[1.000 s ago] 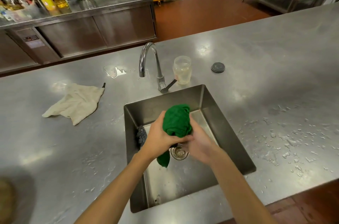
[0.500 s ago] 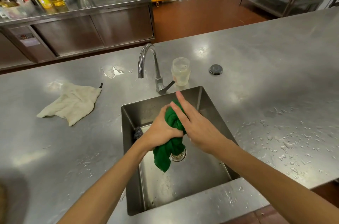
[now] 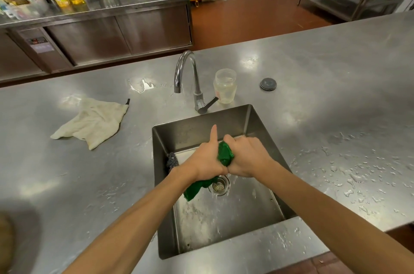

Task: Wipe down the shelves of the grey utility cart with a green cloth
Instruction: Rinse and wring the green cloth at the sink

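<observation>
The green cloth [image 3: 225, 154] is bunched and twisted between both my hands above the steel sink [image 3: 264, 130]. My left hand [image 3: 205, 159] grips its lower part, thumb pointing up, and a green tail hangs below it toward the drain [image 3: 220, 186]. My right hand [image 3: 247, 156] is closed tight around the cloth's upper part. Water runs down at the drain. No grey utility cart shows in this view.
A curved faucet [image 3: 187, 76] stands behind the sink, with a clear jar [image 3: 225, 86] and a round grey plug [image 3: 268, 83] to its right. A beige rag [image 3: 93, 122] lies left. A scouring pad [image 3: 172, 159] sits in the sink. Droplets cover the counter at right.
My right hand, open over the cloth half a second ago, has closed around it. Both hands now squeeze the cloth lower over the drain.
</observation>
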### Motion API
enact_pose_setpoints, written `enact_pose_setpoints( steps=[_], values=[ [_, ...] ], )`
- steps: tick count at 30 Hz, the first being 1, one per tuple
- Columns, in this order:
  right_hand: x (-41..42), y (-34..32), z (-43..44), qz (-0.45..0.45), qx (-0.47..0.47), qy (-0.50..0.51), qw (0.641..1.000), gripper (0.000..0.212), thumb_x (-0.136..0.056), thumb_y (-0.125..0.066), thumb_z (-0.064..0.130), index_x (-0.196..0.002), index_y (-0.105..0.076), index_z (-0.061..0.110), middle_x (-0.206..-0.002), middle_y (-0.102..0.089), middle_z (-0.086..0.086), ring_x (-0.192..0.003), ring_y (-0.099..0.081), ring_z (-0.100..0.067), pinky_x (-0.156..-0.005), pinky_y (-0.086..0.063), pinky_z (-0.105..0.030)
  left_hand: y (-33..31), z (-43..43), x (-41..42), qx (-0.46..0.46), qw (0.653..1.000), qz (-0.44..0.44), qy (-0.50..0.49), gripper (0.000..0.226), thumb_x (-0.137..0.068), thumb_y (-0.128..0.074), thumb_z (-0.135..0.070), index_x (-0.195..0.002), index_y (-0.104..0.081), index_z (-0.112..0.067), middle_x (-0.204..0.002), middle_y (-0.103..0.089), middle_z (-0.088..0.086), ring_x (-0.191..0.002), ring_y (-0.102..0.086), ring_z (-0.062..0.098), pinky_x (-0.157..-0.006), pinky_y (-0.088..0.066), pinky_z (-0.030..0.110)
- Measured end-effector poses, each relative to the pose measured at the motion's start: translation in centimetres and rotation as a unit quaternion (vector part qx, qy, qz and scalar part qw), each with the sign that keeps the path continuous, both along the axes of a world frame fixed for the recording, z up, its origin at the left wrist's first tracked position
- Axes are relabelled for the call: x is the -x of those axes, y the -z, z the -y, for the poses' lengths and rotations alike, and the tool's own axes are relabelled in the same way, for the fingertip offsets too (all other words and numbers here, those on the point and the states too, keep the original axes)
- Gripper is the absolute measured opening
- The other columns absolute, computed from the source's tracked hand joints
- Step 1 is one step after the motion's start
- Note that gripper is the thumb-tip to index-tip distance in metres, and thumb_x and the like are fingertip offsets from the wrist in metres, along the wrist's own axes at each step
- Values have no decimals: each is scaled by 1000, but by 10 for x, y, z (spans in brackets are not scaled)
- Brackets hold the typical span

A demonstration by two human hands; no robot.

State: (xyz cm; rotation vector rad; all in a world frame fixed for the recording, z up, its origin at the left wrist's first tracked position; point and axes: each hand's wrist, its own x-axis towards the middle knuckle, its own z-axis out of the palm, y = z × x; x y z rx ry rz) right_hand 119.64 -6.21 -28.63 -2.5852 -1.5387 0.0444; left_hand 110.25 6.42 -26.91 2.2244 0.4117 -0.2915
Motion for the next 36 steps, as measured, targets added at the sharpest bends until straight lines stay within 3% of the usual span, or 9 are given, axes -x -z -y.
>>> enact_pose_setpoints(
  steps=[6, 10, 13, 16, 20, 25, 29, 33, 36],
  values=[
    [-4, 1, -7, 47, 13, 1, 999, 54, -71, -59, 44, -116, -46, 18, -82, -67, 1, -72, -67, -27, -56, -42, -32, 16, -9, 1, 47, 998, 43, -26, 99, -66, -80, -20, -145, -22, -30, -99, -62, -2, -84, -65, 12, -76, -59, 32],
    [-3, 0, -6, 56, 6, 31, 998, 42, -69, -61, 46, -95, -43, 19, -73, -62, 1, -63, -63, -27, -49, -32, -29, 25, -18, 21, 194, 972, 30, -130, 93, -62, -82, -44, -143, -36, -34, -120, -60, -5, -105, -63, 10, -92, -52, 31],
    [-1, -1, -7, 72, -5, 50, 996, 39, -69, -64, 41, -92, -41, 19, -69, -55, 3, -62, -60, -26, -49, -26, -27, 29, -12, 38, 348, 888, -37, -297, 64, -70, -54, -74, -127, -53, -45, -132, -52, -5, -122, -51, 20, -92, -42, 48],
    [5, -3, -13, 75, -16, 34, 996, 39, -69, -66, 38, -94, -43, 19, -73, -54, 1, -66, -57, -25, -50, -32, -28, 35, -10, 36, 513, 726, -113, -444, 86, -73, -46, -83, -144, -34, -35, -151, -29, 18, -133, -33, 51, -93, -42, 67],
    [19, -13, -15, 68, -68, -11, 995, 43, -63, -74, 35, -96, -54, 17, -76, -60, 0, -71, -57, -25, -49, -33, -26, 25, -10, 19, 614, 644, -75, -449, 86, -74, -53, -79, -125, -59, -11, -130, -57, 22, -114, -56, 48, -96, -46, 63],
    [40, -28, -20, 81, -119, -10, 990, 57, -65, -79, 15, -117, -56, 10, -116, -57, -12, -96, -58, -29, -52, -44, -30, 12, -10, 13, 636, 625, -29, -452, 35, -81, -63, -43, -86, -69, -8, -72, -72, 12, -62, -70, 26, -62, -59, 31],
    [41, -43, -17, 140, -139, -76, 977, 91, -61, -77, -4, -144, -40, 9, -149, -40, -20, -122, -49, -36, -67, -58, -34, 10, -4, 11, 634, 606, -24, -480, 38, -87, -60, -41, -81, -75, -7, -76, -75, 14, -60, -73, 29, -56, -62, 37],
    [33, -36, -5, 194, -104, -222, 950, 77, -73, -72, 11, -144, -41, 14, -152, -40, -14, -132, -41, -38, -90, -54, -40, -3, 1, 11, 703, 551, 11, -450, 25, -89, -58, -31, -94, -64, -8, -73, -73, 14, -58, -72, 28, -51, -60, 35],
    [31, -36, -9, 168, -84, -107, 976, 98, -64, -78, 1, -148, -29, 9, -154, -34, -18, -122, -48, -42, -80, -58, -43, -13, 5, 3, 661, 608, -4, -439, 41, -90, -58, -43, -108, -70, -9, -98, -74, 13, -84, -73, 30, -77, -59, 37]
  ],
)
